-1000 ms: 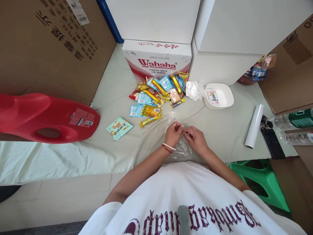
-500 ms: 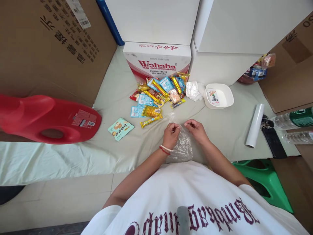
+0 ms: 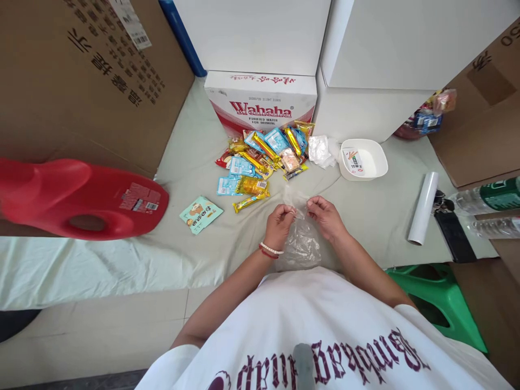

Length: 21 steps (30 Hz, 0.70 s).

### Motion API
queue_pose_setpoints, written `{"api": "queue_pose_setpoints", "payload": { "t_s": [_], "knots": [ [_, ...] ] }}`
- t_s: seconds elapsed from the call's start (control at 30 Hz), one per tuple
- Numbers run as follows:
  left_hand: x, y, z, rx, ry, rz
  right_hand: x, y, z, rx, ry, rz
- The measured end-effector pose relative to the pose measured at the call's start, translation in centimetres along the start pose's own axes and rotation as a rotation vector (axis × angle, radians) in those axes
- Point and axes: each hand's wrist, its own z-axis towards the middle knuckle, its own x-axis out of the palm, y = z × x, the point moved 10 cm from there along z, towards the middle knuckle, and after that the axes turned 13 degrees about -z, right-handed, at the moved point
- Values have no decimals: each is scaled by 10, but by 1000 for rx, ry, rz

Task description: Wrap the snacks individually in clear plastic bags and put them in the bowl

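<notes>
A clear plastic bag [image 3: 303, 246] hangs in front of my body, its lower part resting at the table's near edge. My left hand [image 3: 279, 223] pinches the bag on its left side, fingers closed. On the other side my right hand [image 3: 326, 215] grips it between thumb and fingertips. Beyond the hands lies a heap of wrapped snacks [image 3: 260, 162] in blue, yellow and red packaging. A yellow snack bar [image 3: 249, 202] is the piece nearest my left hand. To the left, a light green packet [image 3: 201, 214] lies flat by itself.
Behind the snacks stands a Wahaha carton [image 3: 264, 103]. A crumpled white plastic bag [image 3: 322, 151] touches or nearly touches a white bowl [image 3: 368, 160] holding a printed packet. A red jug [image 3: 93, 197] lies left. At right are a white roll [image 3: 423, 208], a black phone [image 3: 454, 235] and plastic bottles [image 3: 498, 196].
My left hand has shifted slightly left, and the gap between the hands is a little wider. The bag's upper part now spreads between them. The snacks have not moved.
</notes>
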Motion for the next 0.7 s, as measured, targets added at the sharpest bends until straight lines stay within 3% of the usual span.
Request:
{"api": "queue_pose_setpoints", "payload": {
  "t_s": [0.17, 0.27, 0.53, 0.7],
  "knots": [
    [-13, 0, -1, -107, -133, -307, -18, -9, 1, 84, -109, 159],
    [-26, -8, 2, -159, -196, -375, -34, -14, 1, 156, -197, 165],
    [-94, -24, 35, -300, -330, -139, -73, -13, 15, 199, -204, -123],
    [-96, -18, 26, -330, -366, 45, -82, -19, 27, 145, -307, -243]
  ]
}}
